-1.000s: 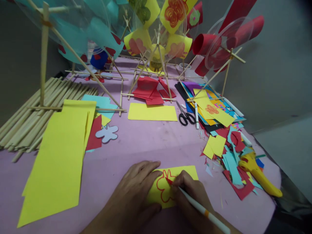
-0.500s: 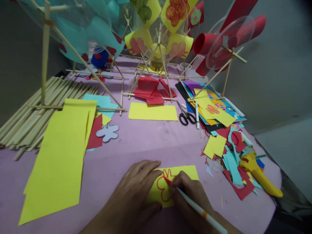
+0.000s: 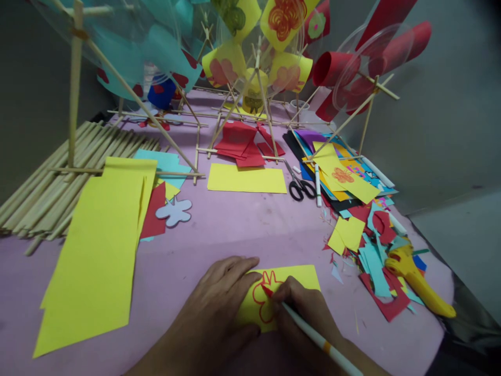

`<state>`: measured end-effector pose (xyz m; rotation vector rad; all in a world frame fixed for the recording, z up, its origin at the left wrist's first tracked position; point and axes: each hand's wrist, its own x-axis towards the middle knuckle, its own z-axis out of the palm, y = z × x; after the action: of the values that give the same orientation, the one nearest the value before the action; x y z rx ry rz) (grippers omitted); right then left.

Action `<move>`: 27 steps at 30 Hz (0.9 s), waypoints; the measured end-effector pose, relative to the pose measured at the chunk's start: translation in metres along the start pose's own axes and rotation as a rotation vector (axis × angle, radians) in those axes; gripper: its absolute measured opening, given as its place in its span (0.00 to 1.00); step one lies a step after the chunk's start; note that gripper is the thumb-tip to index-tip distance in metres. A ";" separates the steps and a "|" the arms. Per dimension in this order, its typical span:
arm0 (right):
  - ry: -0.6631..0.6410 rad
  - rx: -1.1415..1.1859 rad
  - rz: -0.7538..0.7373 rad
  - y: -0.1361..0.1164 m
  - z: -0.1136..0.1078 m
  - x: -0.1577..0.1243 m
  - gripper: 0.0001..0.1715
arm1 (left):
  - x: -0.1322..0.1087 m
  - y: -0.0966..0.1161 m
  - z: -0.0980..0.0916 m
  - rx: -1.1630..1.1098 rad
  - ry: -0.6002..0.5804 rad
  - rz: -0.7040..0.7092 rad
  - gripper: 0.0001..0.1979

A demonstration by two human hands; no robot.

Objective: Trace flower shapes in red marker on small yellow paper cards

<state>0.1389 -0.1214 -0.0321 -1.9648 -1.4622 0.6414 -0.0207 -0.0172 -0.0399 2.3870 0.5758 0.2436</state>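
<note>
A piece of yellow paper (image 3: 303, 275) lies at the front of the table, bearing a red butterfly outline (image 3: 263, 312). My left hand (image 3: 223, 297) rests flat over its left part, fingers stretched out. In my right hand (image 3: 303, 308) is a white felt-tip pen (image 3: 309, 329) with a red tip, pinched between thumb and fingers. The pen's tip touches the paper inside the upper part of the outline. My right hand hides the lower right of the drawing. Beyond the hands lies a pale butterfly cutout (image 3: 174, 211).
Large yellow sheets (image 3: 94, 250) and wooden sticks (image 3: 47, 193) lie at left. Scissors (image 3: 301, 189), a yellow strip (image 3: 246, 178) and red paper (image 3: 238, 143) sit farther back. A yellow glue gun (image 3: 420, 282) rests by scraps at right. Stick-framed paper pinwheels (image 3: 256, 68) stand behind.
The pen tip has shifted very slightly to the left within the drawing. My left hand stays in place on the paper, and the view has moved a little.
</note>
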 end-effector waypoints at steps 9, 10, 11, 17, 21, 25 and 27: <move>-0.034 -0.028 -0.032 -0.001 -0.001 0.001 0.08 | -0.001 0.000 -0.002 0.000 -0.005 0.006 0.29; -0.036 -0.036 -0.038 -0.001 -0.001 0.001 0.08 | 0.000 0.000 -0.002 0.001 -0.007 0.004 0.29; -0.036 -0.041 -0.045 -0.002 -0.001 0.001 0.08 | 0.000 0.001 -0.002 0.001 -0.007 0.002 0.28; -0.055 -0.038 -0.074 -0.001 -0.002 0.001 0.07 | 0.000 0.001 -0.002 -0.004 -0.010 -0.005 0.30; -0.060 -0.033 -0.092 0.001 -0.002 0.001 0.08 | 0.000 0.000 -0.002 -0.007 -0.031 0.000 0.29; -0.066 -0.065 -0.101 0.002 -0.001 0.001 0.08 | 0.000 0.000 -0.002 -0.007 -0.034 -0.007 0.30; -0.072 -0.070 -0.107 0.002 -0.001 0.001 0.08 | 0.000 0.000 -0.002 -0.006 -0.036 -0.004 0.30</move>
<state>0.1407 -0.1212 -0.0326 -1.9181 -1.6419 0.6270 -0.0214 -0.0159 -0.0380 2.3789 0.5629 0.2001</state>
